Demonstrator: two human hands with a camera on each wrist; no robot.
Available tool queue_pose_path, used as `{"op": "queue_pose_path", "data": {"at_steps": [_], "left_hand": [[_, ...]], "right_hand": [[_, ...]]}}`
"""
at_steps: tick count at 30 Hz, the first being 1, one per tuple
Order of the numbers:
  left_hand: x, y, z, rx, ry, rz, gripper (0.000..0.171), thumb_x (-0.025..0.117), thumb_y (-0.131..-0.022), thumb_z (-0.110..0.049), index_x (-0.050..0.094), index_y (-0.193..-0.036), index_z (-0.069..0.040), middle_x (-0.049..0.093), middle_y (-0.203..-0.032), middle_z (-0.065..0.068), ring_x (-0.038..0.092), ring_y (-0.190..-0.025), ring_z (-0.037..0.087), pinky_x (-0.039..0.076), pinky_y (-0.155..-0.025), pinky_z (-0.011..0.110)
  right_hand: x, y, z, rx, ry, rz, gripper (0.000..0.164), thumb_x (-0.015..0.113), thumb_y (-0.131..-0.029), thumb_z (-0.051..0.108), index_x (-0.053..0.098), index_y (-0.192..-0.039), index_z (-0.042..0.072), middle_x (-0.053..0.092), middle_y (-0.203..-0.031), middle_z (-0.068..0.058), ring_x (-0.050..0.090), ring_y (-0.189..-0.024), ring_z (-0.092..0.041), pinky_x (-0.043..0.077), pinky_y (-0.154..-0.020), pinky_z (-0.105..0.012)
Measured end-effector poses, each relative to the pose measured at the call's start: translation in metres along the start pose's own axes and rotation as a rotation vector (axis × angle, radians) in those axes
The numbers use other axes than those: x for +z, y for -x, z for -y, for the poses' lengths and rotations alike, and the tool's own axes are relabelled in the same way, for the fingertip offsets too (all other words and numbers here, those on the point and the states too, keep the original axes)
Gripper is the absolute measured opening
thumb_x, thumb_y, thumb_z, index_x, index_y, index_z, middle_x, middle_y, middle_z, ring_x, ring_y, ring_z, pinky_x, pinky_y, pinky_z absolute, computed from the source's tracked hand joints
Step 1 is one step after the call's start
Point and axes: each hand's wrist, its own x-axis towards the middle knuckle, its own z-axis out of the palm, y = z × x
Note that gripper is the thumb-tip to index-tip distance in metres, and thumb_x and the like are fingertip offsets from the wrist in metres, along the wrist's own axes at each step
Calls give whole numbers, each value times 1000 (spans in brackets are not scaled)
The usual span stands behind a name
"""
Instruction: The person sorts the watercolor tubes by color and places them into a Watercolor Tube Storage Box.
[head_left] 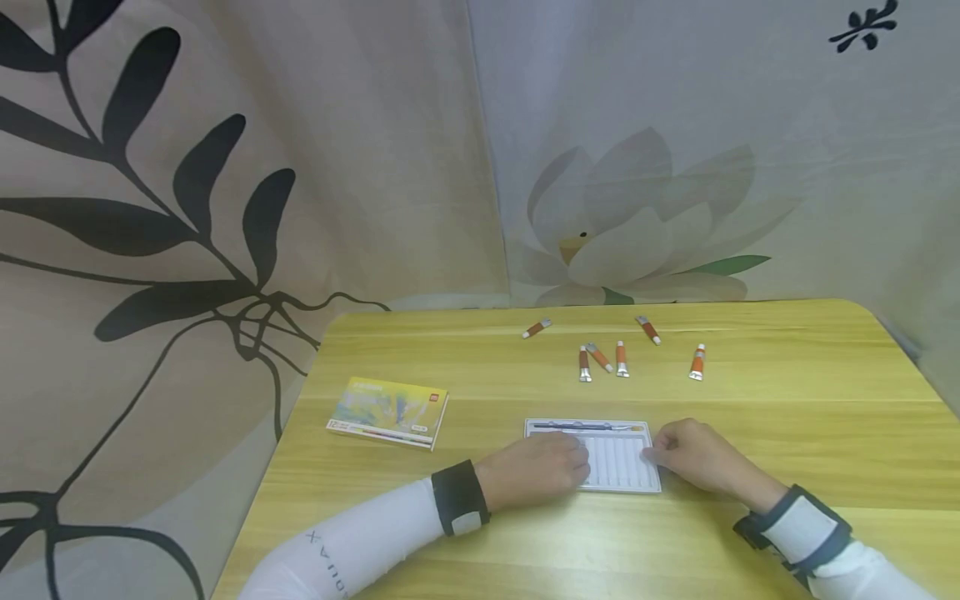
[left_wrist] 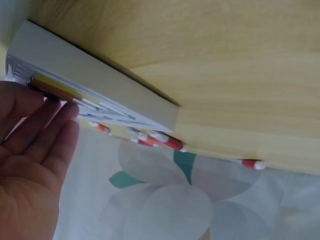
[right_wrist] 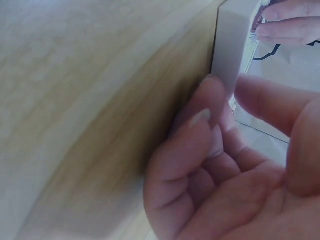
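A white paint-set tray (head_left: 618, 467) lies on the table in front of me, a slim paintbrush (head_left: 588, 427) along its far side. My left hand (head_left: 536, 468) reaches over the tray's left part, bent fingers and thumb at a dark brown paint tube (left_wrist: 51, 95) inside it. Yellow and brown tubes (left_wrist: 65, 87) lie side by side there, partly hidden by the hand. At the tray's right end, my right hand (head_left: 697, 454) pinches the edge between thumb and curled forefinger, the thumb on the rim in the right wrist view. Bare ridged slots show between the hands.
Beyond the tray lie several loose paint tubes in brown, orange and red, including an orange-red tube (head_left: 697, 362) at the right and a brown tube (head_left: 536, 327) at the far edge. A yellow booklet-like box (head_left: 388, 412) is at the left. A printed curtain (head_left: 420, 167) hangs behind the table.
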Motion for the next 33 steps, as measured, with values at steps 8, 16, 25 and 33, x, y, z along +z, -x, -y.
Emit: {"op": "queue_pose_path", "data": {"at_steps": [8, 16, 25, 33], "left_hand": [[-1, -3, -5, 24, -101, 78, 16, 63, -104, -16, 75, -114, -17, 68, -104, -7, 59, -96, 8, 50, -96, 21], [-1, -1, -7, 42, -180, 91, 25, 59, -106, -18, 72, -127, -13, 70, -117, -1, 61, -107, 13, 49, -105, 26], [2, -2, -10, 44, -176, 104, 22, 58, -106, -17, 75, -121, -17, 70, -124, 1, 63, -118, 17, 46, -111, 29], [6, 6, -11, -84, 98, 112, 34, 51, -109, -16, 63, -141, -12, 61, -147, 4, 52, -141, 20, 35, -120, 32]], "right_hand": [[-2, 0, 0, -4, -1, 1, 24, 72, -96, 20, 64, -75, 11, 54, -65, 1, 49, -60, -15, 37, -53, -24], [-1, -1, -1, 14, -6, 8, 24, 73, -96, 20, 65, -75, 11, 52, -64, 2, 49, -59, -15, 37, -52, -24], [-1, -1, -4, 17, -23, 11, 23, 73, -96, 20, 65, -76, 11, 53, -64, 1, 49, -59, -15, 38, -51, -24], [0, -2, -3, 17, -37, 14, 21, 73, -95, 19, 67, -77, 11, 54, -65, 0, 50, -60, -16, 38, -51, -24]]}}
